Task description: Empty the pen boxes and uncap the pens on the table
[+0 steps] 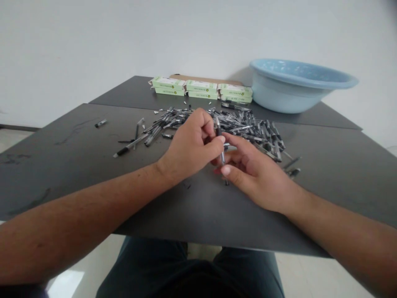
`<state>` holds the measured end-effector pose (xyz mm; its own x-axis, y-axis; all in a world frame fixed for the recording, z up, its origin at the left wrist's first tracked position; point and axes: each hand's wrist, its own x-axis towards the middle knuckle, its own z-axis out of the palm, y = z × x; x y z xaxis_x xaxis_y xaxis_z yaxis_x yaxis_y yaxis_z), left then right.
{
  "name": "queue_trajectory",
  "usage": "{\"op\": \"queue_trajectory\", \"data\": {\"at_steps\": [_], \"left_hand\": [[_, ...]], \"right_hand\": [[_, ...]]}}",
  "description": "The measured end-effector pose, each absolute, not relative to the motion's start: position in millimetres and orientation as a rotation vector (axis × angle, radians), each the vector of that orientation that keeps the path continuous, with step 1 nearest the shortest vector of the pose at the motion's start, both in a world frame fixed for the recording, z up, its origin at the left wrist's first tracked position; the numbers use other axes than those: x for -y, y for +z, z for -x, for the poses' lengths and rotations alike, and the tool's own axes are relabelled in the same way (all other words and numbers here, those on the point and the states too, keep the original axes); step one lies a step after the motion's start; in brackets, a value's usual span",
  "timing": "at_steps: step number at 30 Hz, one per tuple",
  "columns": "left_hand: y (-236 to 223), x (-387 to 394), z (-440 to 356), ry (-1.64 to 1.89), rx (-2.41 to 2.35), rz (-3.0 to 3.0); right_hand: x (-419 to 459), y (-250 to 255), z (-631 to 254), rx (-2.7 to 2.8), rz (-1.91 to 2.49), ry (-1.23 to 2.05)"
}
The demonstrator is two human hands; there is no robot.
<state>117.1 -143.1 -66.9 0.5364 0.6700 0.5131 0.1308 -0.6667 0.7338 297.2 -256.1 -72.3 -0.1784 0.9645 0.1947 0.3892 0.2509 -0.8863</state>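
Observation:
My left hand (pixel 192 145) and my right hand (pixel 254 174) meet over the middle of a dark grey table (pixel 93 174). Both hold one pen (pixel 221 142) that stands nearly upright between them. The left fingers pinch its upper part. The right fingers curl round its lower part, with the tip showing below the thumb. Just behind the hands lies a heap of several black and clear pens and caps (pixel 248 128).
Three green and white boxes (pixel 201 89) lie in a row at the table's far edge. A light blue plastic basin (pixel 294 85) stands at the back right. A single small pen part (pixel 101 123) lies at the far left. Loose pens (pixel 139 138) trail left of the heap.

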Motion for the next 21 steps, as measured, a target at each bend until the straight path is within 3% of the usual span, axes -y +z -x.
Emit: {"op": "queue_trajectory", "data": {"at_steps": [4,9,14,21], "left_hand": [[-67.7,150.0,-123.1,0.889,-0.607,-2.043],[-44.0,127.0,-107.7,0.845,-0.680,-2.018],[-25.8,120.1,-99.3,0.637,-0.652,-2.677],[-51.0,126.8,-95.2,0.591,-0.465,-3.064]], "right_hand": [[250.8,-69.3,-299.9,1.711,1.333,0.879],[238.0,-53.8,-324.4,1.993,1.499,0.353],[232.2,-52.4,-340.2,2.157,1.582,0.248],[237.1,-54.7,-337.2,2.214,1.618,0.151]]}}
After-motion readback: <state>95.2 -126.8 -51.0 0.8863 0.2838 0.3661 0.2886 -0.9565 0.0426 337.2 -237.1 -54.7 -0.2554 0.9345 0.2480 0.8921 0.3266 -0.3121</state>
